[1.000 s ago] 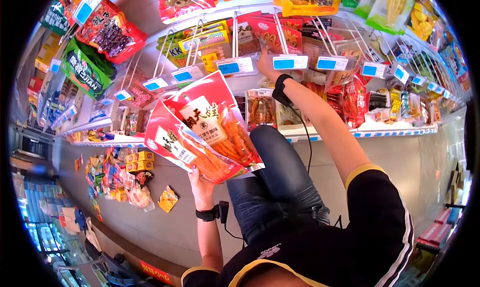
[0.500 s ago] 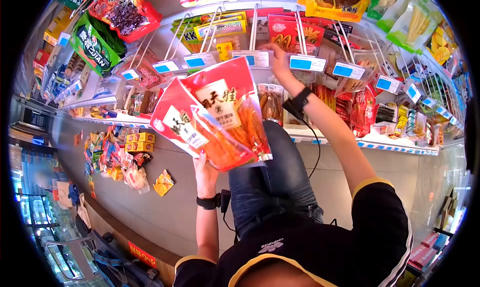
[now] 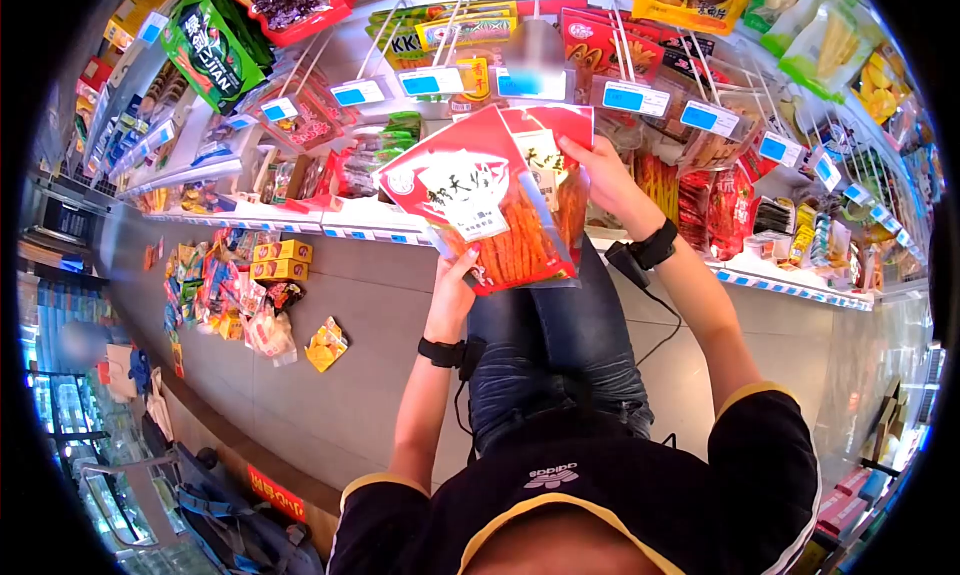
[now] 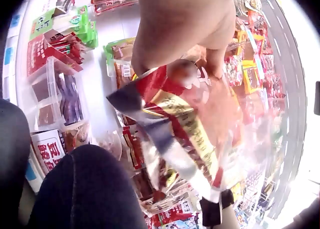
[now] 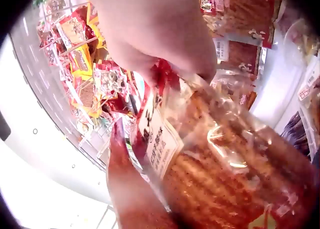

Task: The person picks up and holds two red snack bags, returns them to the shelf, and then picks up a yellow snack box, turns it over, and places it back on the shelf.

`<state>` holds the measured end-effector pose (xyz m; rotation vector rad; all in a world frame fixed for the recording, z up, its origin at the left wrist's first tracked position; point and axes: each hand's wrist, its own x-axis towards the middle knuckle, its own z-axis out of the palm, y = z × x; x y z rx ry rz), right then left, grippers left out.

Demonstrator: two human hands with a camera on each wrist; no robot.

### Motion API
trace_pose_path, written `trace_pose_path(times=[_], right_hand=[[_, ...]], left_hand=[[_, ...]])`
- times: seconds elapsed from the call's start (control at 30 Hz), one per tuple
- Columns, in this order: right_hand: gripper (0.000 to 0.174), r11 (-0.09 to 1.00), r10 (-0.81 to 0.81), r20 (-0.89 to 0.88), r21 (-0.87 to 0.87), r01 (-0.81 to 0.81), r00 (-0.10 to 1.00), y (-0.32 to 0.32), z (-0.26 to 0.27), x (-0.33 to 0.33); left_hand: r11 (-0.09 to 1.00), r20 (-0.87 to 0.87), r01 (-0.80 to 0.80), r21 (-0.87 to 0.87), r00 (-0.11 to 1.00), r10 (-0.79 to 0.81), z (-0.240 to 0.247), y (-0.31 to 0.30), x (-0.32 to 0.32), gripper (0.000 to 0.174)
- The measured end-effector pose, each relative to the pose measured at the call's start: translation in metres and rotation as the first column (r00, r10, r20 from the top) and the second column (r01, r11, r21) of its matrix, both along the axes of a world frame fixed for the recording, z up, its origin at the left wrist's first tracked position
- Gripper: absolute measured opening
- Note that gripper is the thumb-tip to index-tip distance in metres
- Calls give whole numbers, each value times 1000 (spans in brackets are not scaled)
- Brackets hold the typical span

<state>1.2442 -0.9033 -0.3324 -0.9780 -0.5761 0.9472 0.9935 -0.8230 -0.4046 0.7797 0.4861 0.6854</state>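
My left hand (image 3: 452, 293) grips a red-topped snack packet (image 3: 500, 230) at its lower left edge, thumb on the front. Orange strips show through its clear lower part, below a white label. Just behind and to the right, my right hand (image 3: 615, 183) pinches the upper corner of a similar packet (image 3: 572, 200), which the front one partly overlaps. In the left wrist view, my left hand (image 4: 185, 29) is over a packet's red and gold back (image 4: 185, 114). The right wrist view has my right hand (image 5: 155, 34) at the red top of its packet (image 5: 225, 159).
Ahead, packets hang on metal hooks behind price tags (image 3: 637, 99), with a lower shelf (image 3: 375, 220) of snacks beneath. On the floor at left lies a pile of snacks with yellow boxes (image 3: 280, 260); a single orange packet (image 3: 326, 344) lies nearby. My knees (image 3: 590, 325) are below the packets.
My right hand has come back from the hanging hooks to the packets and now pinches one. My left hand has moved right and up with its packet, and the packets have shifted apart.
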Motion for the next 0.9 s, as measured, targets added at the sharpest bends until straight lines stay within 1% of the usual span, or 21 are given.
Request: trace_pose_path(times=[0.03, 0.07, 0.1, 0.17, 0.2, 0.23, 0.27, 0.3, 0.33, 0.37, 0.4, 0.47, 0.5, 0.6, 0.63, 0.73, 0.77, 0.87, 0.9], right_hand=[[23, 999, -21, 43, -34, 22, 999, -2, -10, 3], [22, 997, -41, 91, -65, 47, 995, -4, -17, 9], [19, 984, -116, 148, -115, 134, 982, -9, -16, 11], [18, 938, -282, 246, -133, 321, 927, -11, -33, 34], [18, 902, -359, 291, -136, 410, 887, -11, -43, 45], [18, 875, -432, 279, -99, 473, 858, -8, -45, 54], [18, 874, -444, 301, -60, 482, 844, -5, -47, 61], [18, 873, -457, 320, -20, 488, 830, -1, -40, 63], [18, 870, -470, 338, 25, 492, 815, 4, -33, 63], [19, 884, -447, 386, 54, 464, 807, 11, -28, 61], [18, 877, -475, 482, 190, 441, 736, 18, -15, 52], [20, 893, -428, 575, 153, 422, 697, 24, -4, 41], [22, 884, -420, 575, 84, 461, 702, 22, 13, 29], [22, 837, -545, 473, 267, 477, 692, 47, -12, 47], [23, 823, -554, 578, 272, 499, 599, 51, -15, 51], [27, 802, -577, 638, 328, 499, 510, 64, -25, 62], [30, 794, -532, 737, 264, 548, 417, 67, -29, 67], [28, 800, -560, 718, 337, 497, 414, 67, -30, 63], [29, 802, -529, 760, 301, 516, 378, 63, -29, 59]], left_hand=[[1000, -15, 6, -14, 1000, -7, 9, -3, -4, 46], [998, -55, -10, -67, 998, 6, 8, -1, -13, 46], [993, -91, -29, -117, 996, 18, 3, 5, -24, 46], [988, 103, -7, -155, 994, 24, -14, 14, -36, 44], [992, 146, -62, -113, 986, 78, -3, 11, -39, 47], [989, 174, -61, -135, 981, 84, 4, 9, -42, 49], [985, 195, -61, -159, 977, 92, 8, 7, -47, 50], [983, 176, -46, -179, 981, 78, 4, 9, -54, 52], [986, 174, -52, -158, 982, 80, 1, 9, -58, 52], [989, 174, -60, -134, 981, 83, -2, 10, -61, 52], [991, 174, -68, -111, 981, 87, -3, 11, -63, 52], [989, 151, -81, -120, 984, 99, -3, 11, -65, 52], [990, 153, -83, -118, 983, 100, 0, 11, -65, 52], [991, 140, -99, -89, 984, 111, 14, 13, -63, 52], [991, 129, -106, -81, 985, 116, 16, 10, -63, 52], [989, 109, -123, -81, 985, 131, 12, 12, -65, 54], [988, 113, -127, -89, 984, 136, 12, 12, -65, 54], [988, 126, -127, -90, 982, 137, 15, 8, -64, 55], [989, 135, -120, -81, 982, 130, 17, 5, -63, 55]])
